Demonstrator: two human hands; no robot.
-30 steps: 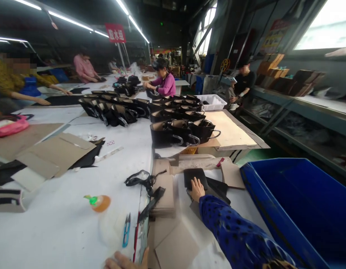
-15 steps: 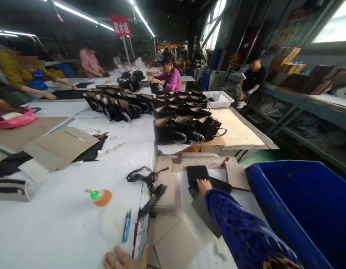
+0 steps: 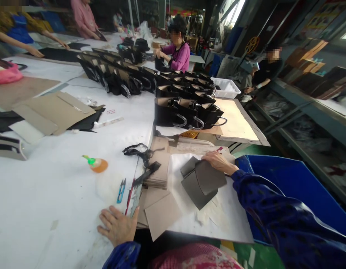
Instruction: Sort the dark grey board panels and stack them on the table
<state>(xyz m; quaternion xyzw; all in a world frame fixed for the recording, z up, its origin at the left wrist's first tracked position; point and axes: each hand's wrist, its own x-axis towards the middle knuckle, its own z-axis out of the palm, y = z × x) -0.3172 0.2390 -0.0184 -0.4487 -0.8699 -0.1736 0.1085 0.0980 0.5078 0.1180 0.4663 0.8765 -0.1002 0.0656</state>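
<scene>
My left hand point(image 3: 119, 225) lies flat on the white tabletop point(image 3: 63, 220), fingers spread, near the table's right edge. Just beyond it are blue thread snips point(image 3: 121, 191) and a small bottle of orange liquid with a green tip point(image 3: 98, 165). On the right, the fingers of my right hand point(image 3: 218, 162) are closed on the upper edge of a dark grey panel point(image 3: 211, 178), which is lifted at a tilt. More dark grey panels point(image 3: 195, 189) lie beneath it on a white sheet point(image 3: 175, 175). Part of my right thumb is hidden.
A blue bin point(image 3: 274, 160) stands to the right. Beige boards point(image 3: 161, 215) are stacked beside the table edge, with black strips point(image 3: 147, 173) nearby. Rows of black handbags point(image 3: 175, 112) stand farther back. Several co-workers, one in a purple top point(image 3: 182, 56), are around the tables.
My right hand has drawn back right and raised a dark grey panel from the pile. My left hand still rests on the table. The view has tipped downward.
</scene>
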